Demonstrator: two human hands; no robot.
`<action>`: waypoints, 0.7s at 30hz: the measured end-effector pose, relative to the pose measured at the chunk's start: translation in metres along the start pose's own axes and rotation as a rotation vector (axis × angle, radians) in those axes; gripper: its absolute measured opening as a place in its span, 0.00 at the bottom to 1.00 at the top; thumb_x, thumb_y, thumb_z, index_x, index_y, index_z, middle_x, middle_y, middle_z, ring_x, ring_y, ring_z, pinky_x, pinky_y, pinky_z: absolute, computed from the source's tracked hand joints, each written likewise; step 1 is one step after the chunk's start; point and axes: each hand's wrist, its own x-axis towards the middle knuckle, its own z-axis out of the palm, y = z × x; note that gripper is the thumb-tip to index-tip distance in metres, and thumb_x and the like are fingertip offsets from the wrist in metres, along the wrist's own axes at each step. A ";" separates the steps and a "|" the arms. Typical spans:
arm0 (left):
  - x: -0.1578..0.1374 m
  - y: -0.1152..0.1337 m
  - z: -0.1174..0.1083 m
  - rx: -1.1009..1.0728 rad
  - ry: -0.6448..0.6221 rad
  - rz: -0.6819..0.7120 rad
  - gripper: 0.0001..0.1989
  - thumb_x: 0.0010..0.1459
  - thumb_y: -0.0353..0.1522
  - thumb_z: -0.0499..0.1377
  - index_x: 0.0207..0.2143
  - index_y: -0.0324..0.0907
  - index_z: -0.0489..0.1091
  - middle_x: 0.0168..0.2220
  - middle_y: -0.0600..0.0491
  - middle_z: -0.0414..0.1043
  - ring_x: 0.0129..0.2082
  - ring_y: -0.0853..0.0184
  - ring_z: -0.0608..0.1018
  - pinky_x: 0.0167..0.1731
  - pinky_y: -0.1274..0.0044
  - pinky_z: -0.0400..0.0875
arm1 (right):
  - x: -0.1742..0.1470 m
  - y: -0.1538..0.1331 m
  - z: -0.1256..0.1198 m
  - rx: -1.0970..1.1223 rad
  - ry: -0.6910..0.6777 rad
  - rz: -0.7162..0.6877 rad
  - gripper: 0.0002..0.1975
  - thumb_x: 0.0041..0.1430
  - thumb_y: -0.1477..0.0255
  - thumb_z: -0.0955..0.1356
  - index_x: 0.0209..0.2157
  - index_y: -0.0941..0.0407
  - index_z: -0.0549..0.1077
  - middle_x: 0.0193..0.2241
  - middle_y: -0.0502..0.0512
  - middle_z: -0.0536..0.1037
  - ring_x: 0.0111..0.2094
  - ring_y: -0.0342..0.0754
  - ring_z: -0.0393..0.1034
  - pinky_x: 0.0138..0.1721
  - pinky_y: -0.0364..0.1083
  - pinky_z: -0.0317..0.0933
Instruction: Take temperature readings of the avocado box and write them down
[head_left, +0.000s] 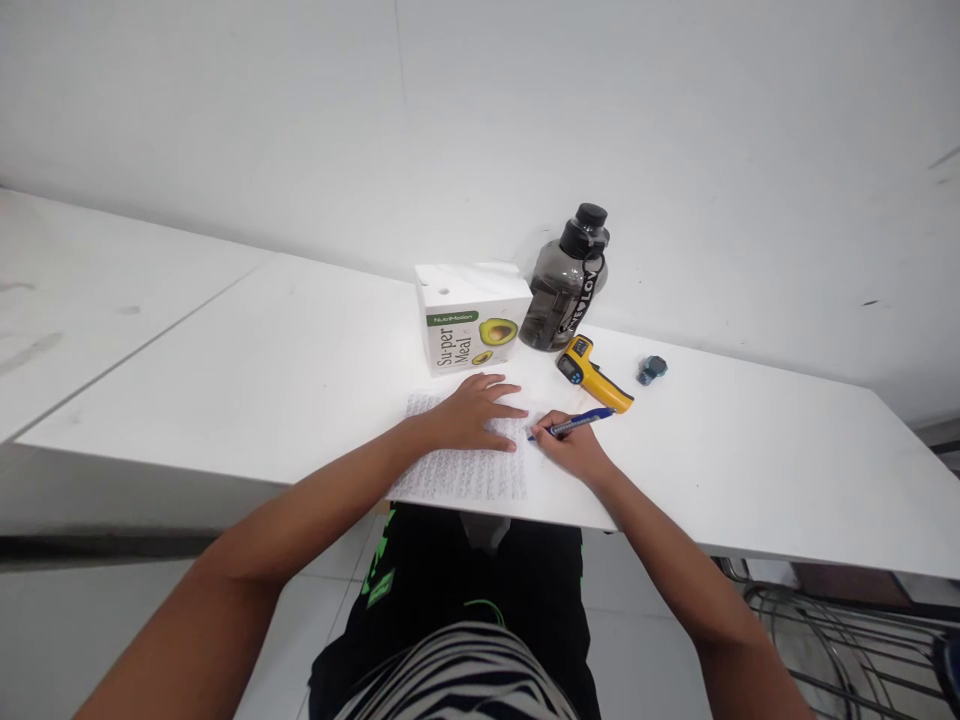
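A sheet of paper (457,474) covered in dense rows of writing lies near the table's front edge. My left hand (474,412) rests flat across its upper part, fingers spread. At the sheet's right edge, my right hand (574,447) is closed around a blue pen (581,421), whose tip points down and left, close to the paper. Whether the tip touches it I cannot tell. Just beyond my left hand stands a white box (472,325) with avocado pictures and "Su-per Meal" printed on it.
Behind the box's right side stands a dark see-through water bottle (559,285). A yellow infrared thermometer (596,378) lies beyond my right hand, with a small dark teal object (651,370) to its right. The white table (247,370) backs onto a wall. A wire rack (847,640) is below right.
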 end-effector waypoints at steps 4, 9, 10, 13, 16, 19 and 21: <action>0.000 -0.002 0.002 0.009 0.010 0.017 0.32 0.59 0.58 0.64 0.63 0.61 0.75 0.75 0.53 0.61 0.77 0.42 0.58 0.74 0.49 0.50 | 0.000 0.000 0.001 -0.003 0.011 -0.003 0.15 0.57 0.56 0.71 0.27 0.54 0.75 0.20 0.48 0.70 0.23 0.44 0.60 0.27 0.45 0.58; 0.000 -0.002 0.002 -0.005 0.001 0.014 0.33 0.58 0.58 0.65 0.63 0.61 0.75 0.75 0.52 0.60 0.77 0.41 0.57 0.74 0.48 0.49 | 0.001 -0.001 -0.001 0.005 -0.037 -0.009 0.16 0.56 0.56 0.72 0.26 0.54 0.75 0.19 0.48 0.70 0.23 0.43 0.61 0.27 0.44 0.58; 0.000 -0.001 0.002 -0.005 -0.004 0.010 0.33 0.58 0.58 0.65 0.63 0.61 0.75 0.75 0.52 0.60 0.77 0.41 0.57 0.74 0.48 0.49 | 0.001 -0.001 -0.001 0.005 -0.031 -0.006 0.16 0.56 0.56 0.71 0.26 0.54 0.76 0.19 0.48 0.71 0.23 0.43 0.61 0.27 0.44 0.59; 0.000 0.000 0.001 -0.001 -0.014 0.002 0.32 0.59 0.57 0.65 0.63 0.60 0.75 0.75 0.52 0.60 0.77 0.41 0.56 0.75 0.48 0.48 | 0.001 -0.001 -0.001 -0.001 -0.011 0.004 0.15 0.56 0.57 0.71 0.27 0.54 0.76 0.20 0.48 0.71 0.24 0.43 0.61 0.27 0.44 0.59; 0.000 0.000 0.001 0.002 0.000 0.014 0.32 0.59 0.57 0.65 0.63 0.61 0.75 0.75 0.52 0.61 0.77 0.41 0.57 0.74 0.47 0.49 | 0.001 0.000 -0.001 -0.005 -0.016 0.005 0.15 0.56 0.56 0.71 0.27 0.54 0.77 0.20 0.48 0.72 0.23 0.44 0.62 0.27 0.44 0.59; -0.001 0.000 0.001 0.006 -0.003 0.017 0.32 0.60 0.58 0.64 0.64 0.60 0.74 0.75 0.52 0.60 0.77 0.41 0.57 0.74 0.47 0.49 | 0.001 0.000 -0.001 -0.005 -0.001 0.003 0.15 0.56 0.56 0.71 0.27 0.54 0.76 0.19 0.48 0.71 0.23 0.44 0.61 0.27 0.44 0.59; -0.001 0.000 0.001 0.013 -0.014 0.011 0.33 0.60 0.57 0.64 0.64 0.60 0.74 0.76 0.51 0.60 0.77 0.41 0.56 0.74 0.47 0.49 | 0.001 0.000 0.000 -0.010 0.015 0.003 0.15 0.57 0.57 0.71 0.27 0.54 0.76 0.19 0.48 0.70 0.23 0.44 0.61 0.26 0.44 0.58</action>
